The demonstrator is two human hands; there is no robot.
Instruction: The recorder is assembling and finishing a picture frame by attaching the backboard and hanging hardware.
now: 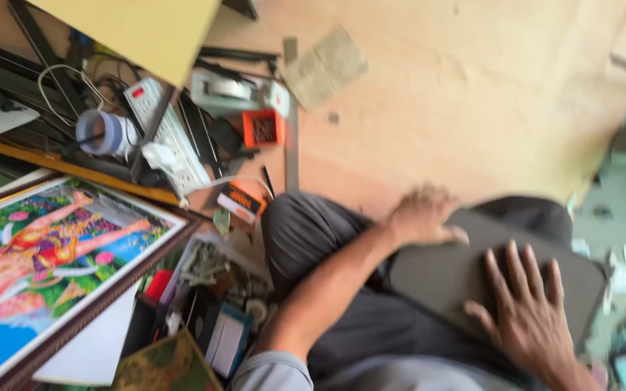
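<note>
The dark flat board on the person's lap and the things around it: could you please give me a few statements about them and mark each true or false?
1. Both hands rest on the dark flat board. True: the left hand is at its far edge, the right hand lies flat on top.
2. The framed picture lies to the right of the person. False: it lies at the left.
3. A white power strip lies on the floor beyond the picture. True.
4. The small orange box sits on the board. False: it sits on the floor, near the power strip.
5. The right hand is clenched in a fist. False: its fingers are spread.
</note>
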